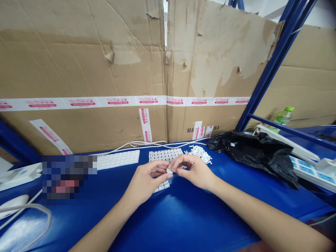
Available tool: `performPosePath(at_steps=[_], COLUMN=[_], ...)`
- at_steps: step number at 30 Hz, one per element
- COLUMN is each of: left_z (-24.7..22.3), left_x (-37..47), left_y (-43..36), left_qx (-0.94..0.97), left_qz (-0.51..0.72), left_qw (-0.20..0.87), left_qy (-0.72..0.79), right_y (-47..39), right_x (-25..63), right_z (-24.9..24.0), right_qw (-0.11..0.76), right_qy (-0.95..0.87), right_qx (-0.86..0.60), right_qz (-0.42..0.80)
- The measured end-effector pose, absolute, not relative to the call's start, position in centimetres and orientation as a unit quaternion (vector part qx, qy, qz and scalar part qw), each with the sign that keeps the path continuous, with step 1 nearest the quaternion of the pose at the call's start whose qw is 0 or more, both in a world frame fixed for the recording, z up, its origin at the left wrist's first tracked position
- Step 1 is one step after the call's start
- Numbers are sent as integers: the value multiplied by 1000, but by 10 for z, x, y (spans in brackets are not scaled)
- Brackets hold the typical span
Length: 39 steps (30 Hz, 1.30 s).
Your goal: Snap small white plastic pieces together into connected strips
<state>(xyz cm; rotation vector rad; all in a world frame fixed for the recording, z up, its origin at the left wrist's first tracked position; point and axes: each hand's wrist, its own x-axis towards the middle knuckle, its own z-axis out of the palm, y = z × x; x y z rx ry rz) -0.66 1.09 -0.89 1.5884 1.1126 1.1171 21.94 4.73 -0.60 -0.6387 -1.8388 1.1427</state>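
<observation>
My left hand (147, 180) pinches a small white plastic piece (169, 171) between thumb and fingers. My right hand (195, 170) meets it from the other side, thumb and fingers drawn together at the piece; whatever lies between those fingertips is too small to make out. Just behind the hands, rows of small white pieces (162, 154) are laid out in a block, partly covered by my fingers. Beyond my right hand is a loose pile of tiny white parts (200, 153). A few more white blocks (163, 186) lie side by side below my left hand.
A white panel of small keys or blocks (118, 159) lies left on the blue table (168, 224). Rightward are a black plastic bag (252, 150), a power strip (312, 171) and a green-capped bottle (285, 117). Cables run behind, before cardboard (126, 77). A blurred patch hides something left.
</observation>
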Motion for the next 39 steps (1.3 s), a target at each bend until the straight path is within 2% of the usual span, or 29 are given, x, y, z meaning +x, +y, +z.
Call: performPosePath(at_steps=[7,15,21,28,32,39], left_z=[-8,-6,2,9,10,9], left_x=[-6,-9,-11,-14,-15,-15], left_y=[12,15,10,2,1,4], left_qx=[602,544,517,487,490,506], left_qz=[470,486,433,397,385,385], left_qw=[468,553,647,711,717,703], left_qy=[444,402,356,316,313,320], right_y=[45,41,39,33,30,26], right_x=[221,224,223,221,221,221], right_z=[-2,6,4,6,6,9], right_qw=[425,435,476,486,476,473], right_qy=[-758,-793,-807,-837,-850,-840], right_qx=[-237,-218,-171,-120,-115,-158], right_qz=[434,368,305,222,193,212])
